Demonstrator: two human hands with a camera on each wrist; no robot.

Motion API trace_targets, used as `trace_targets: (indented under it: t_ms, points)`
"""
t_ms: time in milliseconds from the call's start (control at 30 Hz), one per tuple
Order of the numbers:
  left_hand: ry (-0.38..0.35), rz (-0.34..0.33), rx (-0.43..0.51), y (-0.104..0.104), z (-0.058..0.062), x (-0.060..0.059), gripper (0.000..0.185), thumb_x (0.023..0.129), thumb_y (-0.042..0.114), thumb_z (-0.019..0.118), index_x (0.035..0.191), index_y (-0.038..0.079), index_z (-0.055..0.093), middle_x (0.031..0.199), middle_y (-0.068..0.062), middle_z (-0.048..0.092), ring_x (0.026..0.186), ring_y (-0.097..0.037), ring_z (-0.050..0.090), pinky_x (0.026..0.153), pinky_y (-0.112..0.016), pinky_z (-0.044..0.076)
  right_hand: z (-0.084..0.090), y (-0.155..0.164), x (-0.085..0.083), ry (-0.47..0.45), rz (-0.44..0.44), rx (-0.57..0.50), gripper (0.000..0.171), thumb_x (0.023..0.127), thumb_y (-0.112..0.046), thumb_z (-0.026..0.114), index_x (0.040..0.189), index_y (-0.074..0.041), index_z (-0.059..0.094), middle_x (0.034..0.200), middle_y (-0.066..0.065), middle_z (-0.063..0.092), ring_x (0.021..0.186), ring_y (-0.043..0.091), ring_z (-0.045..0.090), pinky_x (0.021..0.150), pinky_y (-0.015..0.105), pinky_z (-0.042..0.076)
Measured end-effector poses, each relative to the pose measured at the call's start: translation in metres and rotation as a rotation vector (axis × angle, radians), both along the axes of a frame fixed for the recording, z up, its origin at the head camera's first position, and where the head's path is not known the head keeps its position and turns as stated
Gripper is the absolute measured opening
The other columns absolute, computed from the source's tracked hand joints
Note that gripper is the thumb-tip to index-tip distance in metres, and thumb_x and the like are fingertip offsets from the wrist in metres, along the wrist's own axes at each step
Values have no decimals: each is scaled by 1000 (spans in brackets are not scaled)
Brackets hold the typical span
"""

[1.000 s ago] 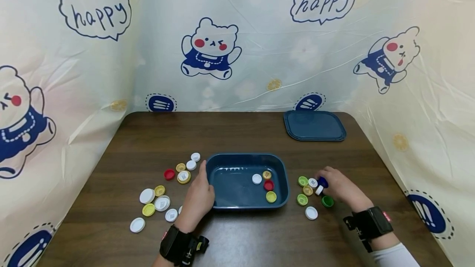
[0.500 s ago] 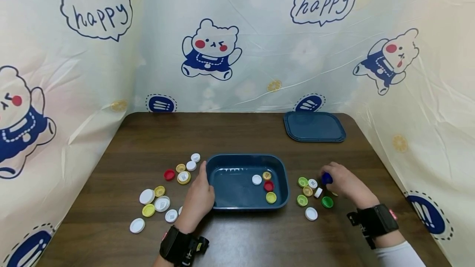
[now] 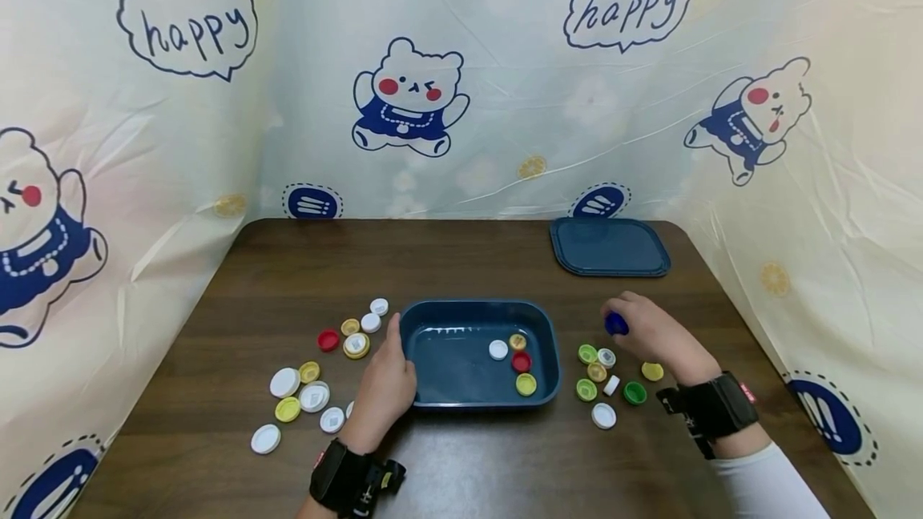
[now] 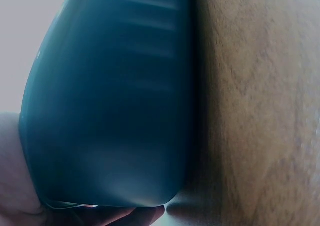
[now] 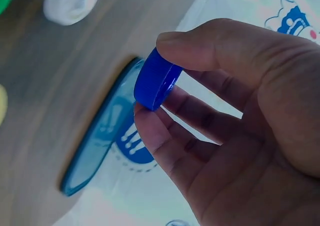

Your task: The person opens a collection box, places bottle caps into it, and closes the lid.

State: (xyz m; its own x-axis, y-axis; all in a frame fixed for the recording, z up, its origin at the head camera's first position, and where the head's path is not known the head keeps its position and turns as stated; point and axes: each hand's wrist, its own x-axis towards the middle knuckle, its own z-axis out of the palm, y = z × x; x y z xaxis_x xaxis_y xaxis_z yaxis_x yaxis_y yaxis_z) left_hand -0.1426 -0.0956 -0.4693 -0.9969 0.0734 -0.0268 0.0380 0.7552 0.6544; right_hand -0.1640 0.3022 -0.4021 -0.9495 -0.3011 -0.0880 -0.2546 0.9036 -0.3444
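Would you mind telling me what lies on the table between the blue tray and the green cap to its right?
In the head view, between the blue tray and the green cap lie a yellow-green cap and a small white cap tipped on edge.

Black wrist straps both arms; white sleeve right; bare hands.
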Motion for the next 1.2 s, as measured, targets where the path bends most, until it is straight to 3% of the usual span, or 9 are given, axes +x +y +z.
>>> trace_targets:
  t_ms: [533, 767, 1200]
  points:
    - [-6, 19, 1, -1, -1, 0, 70, 96, -2, 52, 158, -4, 18, 133, -29, 57, 83, -28, 58, 67, -41, 47, 26, -74, -20, 22, 157, 7, 32, 86, -2, 75, 117, -6, 67, 115, 13, 61, 107, 31, 58, 87, 47, 56]
    - [-16, 12, 3, 1, -3, 0, 70, 96, -1, 52, 158, -4, 18, 136, -29, 56, 96, -31, 62, 79, -49, 53, 25, -102, -21, 28, 246, 80, 31, 87, -5, 76, 117, -6, 68, 112, 12, 61, 106, 29, 58, 88, 46, 56]
    - [-14, 11, 1, 1, -4, -1, 70, 97, -1, 52, 158, -4, 18, 138, -30, 54, 99, -32, 62, 84, -52, 54, 10, -145, -12, -96, 324, 110, 30, 88, -9, 77, 117, -11, 69, 110, 7, 59, 102, 22, 55, 88, 43, 55]
